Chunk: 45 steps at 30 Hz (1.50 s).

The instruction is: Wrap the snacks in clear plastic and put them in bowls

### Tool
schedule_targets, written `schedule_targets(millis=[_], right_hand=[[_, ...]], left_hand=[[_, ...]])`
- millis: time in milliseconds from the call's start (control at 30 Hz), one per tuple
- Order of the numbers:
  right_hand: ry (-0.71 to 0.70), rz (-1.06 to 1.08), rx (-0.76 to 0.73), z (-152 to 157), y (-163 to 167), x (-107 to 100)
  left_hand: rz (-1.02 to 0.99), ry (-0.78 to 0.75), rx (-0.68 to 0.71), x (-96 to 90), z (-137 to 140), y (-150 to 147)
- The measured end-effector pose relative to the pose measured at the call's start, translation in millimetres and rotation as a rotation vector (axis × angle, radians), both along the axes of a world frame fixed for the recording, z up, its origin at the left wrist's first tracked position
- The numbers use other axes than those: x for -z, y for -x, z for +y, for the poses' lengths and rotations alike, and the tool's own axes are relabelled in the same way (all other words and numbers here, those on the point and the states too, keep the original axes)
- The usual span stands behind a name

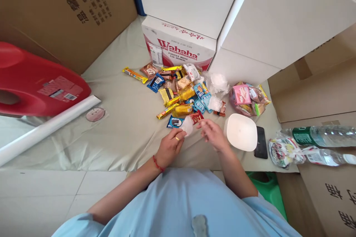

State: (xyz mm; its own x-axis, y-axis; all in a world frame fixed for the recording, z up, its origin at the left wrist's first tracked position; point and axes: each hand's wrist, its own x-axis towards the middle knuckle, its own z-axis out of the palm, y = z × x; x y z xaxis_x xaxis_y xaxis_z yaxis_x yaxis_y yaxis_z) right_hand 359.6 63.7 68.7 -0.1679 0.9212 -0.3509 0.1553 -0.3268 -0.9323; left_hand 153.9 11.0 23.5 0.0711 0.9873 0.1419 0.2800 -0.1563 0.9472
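My left hand (170,146), wearing a ring and a red string bracelet, pinches a small translucent plastic bag (187,125) between thumb and fingers. Just right of the bag is my right hand (213,133), its fingers apart and curved, with nothing visible in them. Beyond both hands lies a loose pile of wrapped snacks, among them a blue packet (174,122), a red packet (197,117) and a yellow-wrapped cake (182,110). A white plastic tub (241,132) sits right of my right hand.
A full bag of snacks (247,99) and crumpled clear plastic bags (218,83) lie behind the tub. Beside it are a phone (260,142) and plastic bottles (330,136). A Wahaha carton (178,46) stands behind; a red jug (41,81) and white roll (50,129) are left.
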Motion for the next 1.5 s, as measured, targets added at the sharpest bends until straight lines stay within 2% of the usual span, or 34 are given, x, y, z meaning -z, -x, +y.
schedule_targets(millis=[67,133,267,400,633,800,900,1000,1133,1200,1367,1500], right_hand=[[0.091,0.154,-0.054,-7.9,17.1,12.9],[0.064,0.204,-0.043,-11.7,25.7,23.4],[-0.103,0.088,-0.062,-14.9,26.5,31.1],[-0.062,0.119,-0.117,-17.4,19.7,29.8],[0.044,0.175,0.111,-15.2,-10.9,28.0],[0.066,0.222,0.214,-17.9,-25.2,19.7],[0.069,0.231,0.207,-19.2,-23.8,13.1],[0.133,0.246,0.187,-18.1,-16.6,9.5],[0.215,0.203,0.159,-16.5,-0.5,16.8],[0.18,0.112,0.112,-18.2,8.4,23.3],[-0.067,-0.088,-0.028,-29.4,26.0,29.0],[-0.043,-0.022,-0.1,-36.6,30.3,31.4]], left_hand=[[-0.011,0.009,0.066,-0.6,-0.8,-3.0],[-0.068,0.067,0.095,-1.8,-1.3,-5.2],[-0.283,0.354,-0.01,-0.9,1.3,-8.3],[-0.473,0.485,-0.114,3.4,5.9,-6.0],[-0.825,0.534,-0.137,2.5,3.5,19.6],[-0.953,0.594,-0.067,5.2,-0.7,35.3],[-1.006,0.573,-0.1,8.2,-2.0,44.3],[-1.036,0.489,-0.122,8.6,-2.3,58.3],[-1.003,0.417,-0.114,6.5,-6.0,82.3],[-1.01,0.46,-0.126,5.4,-10.5,91.2],[-1.046,0.74,-0.266,-0.5,-23.4,88.4],[-0.824,0.77,-0.409,-4.9,-25.6,69.6]])
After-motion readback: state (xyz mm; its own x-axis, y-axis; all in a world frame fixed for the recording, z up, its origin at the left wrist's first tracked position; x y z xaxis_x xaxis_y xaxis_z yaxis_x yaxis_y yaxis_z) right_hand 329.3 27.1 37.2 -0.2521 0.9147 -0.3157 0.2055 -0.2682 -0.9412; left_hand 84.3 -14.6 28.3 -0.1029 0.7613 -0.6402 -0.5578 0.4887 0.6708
